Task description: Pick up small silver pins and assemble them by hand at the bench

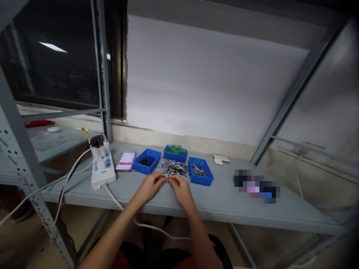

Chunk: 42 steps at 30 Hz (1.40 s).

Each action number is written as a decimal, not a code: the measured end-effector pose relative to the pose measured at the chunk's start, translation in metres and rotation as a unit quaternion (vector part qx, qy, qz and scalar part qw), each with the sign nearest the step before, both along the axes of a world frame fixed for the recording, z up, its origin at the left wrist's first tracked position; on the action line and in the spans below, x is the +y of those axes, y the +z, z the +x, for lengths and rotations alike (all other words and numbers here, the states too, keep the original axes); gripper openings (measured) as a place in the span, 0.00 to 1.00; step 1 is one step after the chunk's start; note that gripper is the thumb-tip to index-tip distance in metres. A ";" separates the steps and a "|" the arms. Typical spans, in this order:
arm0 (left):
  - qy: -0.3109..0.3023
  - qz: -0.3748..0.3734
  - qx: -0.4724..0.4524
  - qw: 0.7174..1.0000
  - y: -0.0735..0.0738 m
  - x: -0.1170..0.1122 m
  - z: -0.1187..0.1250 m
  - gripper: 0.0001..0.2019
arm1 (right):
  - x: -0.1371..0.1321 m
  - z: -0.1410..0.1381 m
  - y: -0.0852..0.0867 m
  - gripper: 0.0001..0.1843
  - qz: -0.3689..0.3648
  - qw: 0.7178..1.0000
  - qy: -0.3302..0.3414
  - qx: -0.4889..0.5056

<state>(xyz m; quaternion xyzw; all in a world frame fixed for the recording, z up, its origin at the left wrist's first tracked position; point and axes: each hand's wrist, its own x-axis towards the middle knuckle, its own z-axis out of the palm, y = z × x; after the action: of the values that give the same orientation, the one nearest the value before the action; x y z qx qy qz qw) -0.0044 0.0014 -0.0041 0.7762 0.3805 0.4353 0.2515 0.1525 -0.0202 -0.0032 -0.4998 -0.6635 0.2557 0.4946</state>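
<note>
Thin piece [167,178]: between your left hand [150,185] and right hand [180,187], fingertips of both pinched on it. Beyond: metal pile [175,168]. Left bin [142,169]: dark bits [147,161]; back bin [175,156]: green bits [176,150]; right bin [201,181]: metal bits [198,170]. Farther left: power strip [103,177].

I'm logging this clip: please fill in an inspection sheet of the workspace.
Surface: grey worktop.
Job's things: left blue tray with dark parts; rear blue tray with green pieces; right blue tray with metal parts; loose metal pile between them.
Clutter: left pixelated item, right pixelated item, small white object.
Grips: left grip and right grip pinch a thin dark piece.
Cables: white cable from power strip over the front edge.
Surroundings: dark window, white wall panel.
Spills: nothing seen.
</note>
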 end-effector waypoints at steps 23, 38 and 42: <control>-0.004 -0.008 0.000 1.000 0.003 -0.003 0.000 0.11 | -0.002 -0.001 0.000 0.09 0.017 0.998 0.037 -0.045; -0.021 -0.010 -0.007 1.000 0.003 -0.002 0.000 0.11 | -0.005 -0.004 0.002 0.09 0.023 0.998 0.024 -0.056; -0.016 -0.017 -0.008 1.000 0.003 -0.003 0.001 0.11 | -0.006 -0.004 0.003 0.09 0.026 0.998 0.021 -0.052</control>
<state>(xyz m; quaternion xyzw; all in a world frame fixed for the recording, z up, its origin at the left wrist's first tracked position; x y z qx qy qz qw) -0.0038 -0.0017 -0.0009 0.7745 0.3732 0.4307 0.2745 0.1483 -0.0258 -0.0006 -0.4852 -0.7053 0.2224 0.4665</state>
